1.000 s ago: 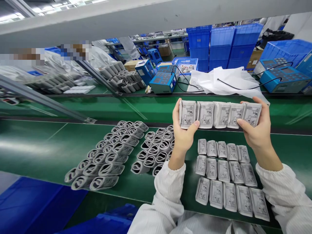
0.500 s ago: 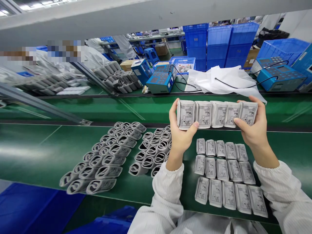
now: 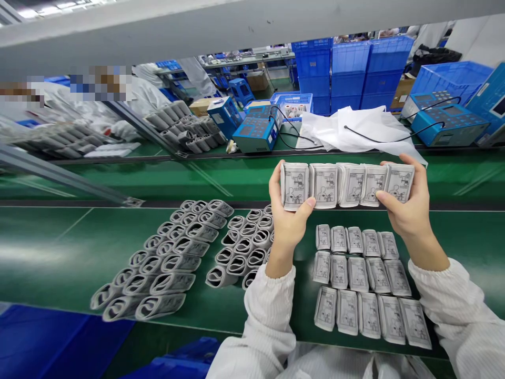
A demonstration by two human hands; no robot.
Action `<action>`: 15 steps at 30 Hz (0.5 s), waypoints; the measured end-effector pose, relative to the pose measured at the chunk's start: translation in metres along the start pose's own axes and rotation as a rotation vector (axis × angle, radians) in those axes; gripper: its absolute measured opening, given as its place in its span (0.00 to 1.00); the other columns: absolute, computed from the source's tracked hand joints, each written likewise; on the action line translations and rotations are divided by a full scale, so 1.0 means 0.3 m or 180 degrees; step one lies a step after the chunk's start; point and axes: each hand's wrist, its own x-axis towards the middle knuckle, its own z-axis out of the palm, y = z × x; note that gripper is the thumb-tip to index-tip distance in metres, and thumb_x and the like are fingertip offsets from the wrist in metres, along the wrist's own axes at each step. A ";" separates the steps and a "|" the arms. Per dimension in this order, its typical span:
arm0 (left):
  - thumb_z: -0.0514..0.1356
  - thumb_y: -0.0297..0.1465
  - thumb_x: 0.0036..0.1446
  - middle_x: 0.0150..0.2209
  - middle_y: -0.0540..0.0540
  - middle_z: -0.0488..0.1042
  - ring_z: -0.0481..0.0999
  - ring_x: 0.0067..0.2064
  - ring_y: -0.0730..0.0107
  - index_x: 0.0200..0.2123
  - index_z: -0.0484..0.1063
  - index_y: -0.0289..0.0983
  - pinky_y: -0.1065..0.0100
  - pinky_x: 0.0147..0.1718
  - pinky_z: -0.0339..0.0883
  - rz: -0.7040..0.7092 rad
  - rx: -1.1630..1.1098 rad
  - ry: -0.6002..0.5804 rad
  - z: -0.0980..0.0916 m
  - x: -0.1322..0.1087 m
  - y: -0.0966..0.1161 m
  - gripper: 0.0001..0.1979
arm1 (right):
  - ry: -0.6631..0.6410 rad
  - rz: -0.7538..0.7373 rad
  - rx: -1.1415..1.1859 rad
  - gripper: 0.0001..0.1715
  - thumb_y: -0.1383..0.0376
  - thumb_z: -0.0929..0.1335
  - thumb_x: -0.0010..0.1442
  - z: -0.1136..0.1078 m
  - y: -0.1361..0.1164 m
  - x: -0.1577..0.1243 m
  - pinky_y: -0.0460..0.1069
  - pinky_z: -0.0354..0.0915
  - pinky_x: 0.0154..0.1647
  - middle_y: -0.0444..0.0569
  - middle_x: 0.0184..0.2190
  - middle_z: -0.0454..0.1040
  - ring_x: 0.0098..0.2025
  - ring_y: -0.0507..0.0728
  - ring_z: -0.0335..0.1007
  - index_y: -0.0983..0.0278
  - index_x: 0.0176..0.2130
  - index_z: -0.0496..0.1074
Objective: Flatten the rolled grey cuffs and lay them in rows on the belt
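Note:
Between my two hands I hold a row of several folded grey blood pressure cuffs (image 3: pixel 324 185), pressed side by side above the bench, printed drawings facing me. My left hand (image 3: pixel 290 223) grips the left end, its thumb across the lower front. At the other end, my right hand (image 3: pixel 410 210) has its thumb on the front and fingers behind. Below the hands, three rows of similar flat folded cuffs (image 3: pixel 359 273) lie on the green bench. Rolled cuffs (image 3: pixel 173 261) with open ends toward me stand in a block to the left; another block (image 3: pixel 243 246) is partly hidden by my left arm.
Blue electronic devices (image 3: pixel 255 132) with black cables stand on the far shelf beside white sheets (image 3: pixel 347 129). Stacked blue crates (image 3: pixel 349 73) rise behind. A metal strut (image 3: pixel 71 176) slants across the left, and a blue bin (image 3: pixel 59 337) sits below the bench edge.
The view has shifted slightly, so most things appear a little farther left. Both hands keep their grip on the cuff row, which stays raised.

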 end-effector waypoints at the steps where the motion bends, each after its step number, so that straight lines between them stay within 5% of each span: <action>1: 0.77 0.55 0.59 0.80 0.41 0.61 0.65 0.80 0.40 0.79 0.61 0.51 0.47 0.77 0.69 -0.0017 -0.0019 0.0004 -0.001 0.000 -0.002 0.51 | 0.0000 0.0024 0.0025 0.55 0.44 0.83 0.60 0.000 -0.001 0.000 0.74 0.78 0.70 0.52 0.68 0.77 0.66 0.73 0.80 0.44 0.75 0.62; 15: 0.77 0.50 0.63 0.81 0.43 0.62 0.68 0.79 0.44 0.79 0.62 0.53 0.51 0.73 0.74 -0.0202 -0.0072 -0.0010 -0.014 -0.015 0.023 0.47 | -0.0085 0.0236 0.0217 0.55 0.44 0.84 0.59 0.003 -0.014 0.004 0.73 0.77 0.72 0.52 0.68 0.77 0.66 0.70 0.80 0.45 0.74 0.62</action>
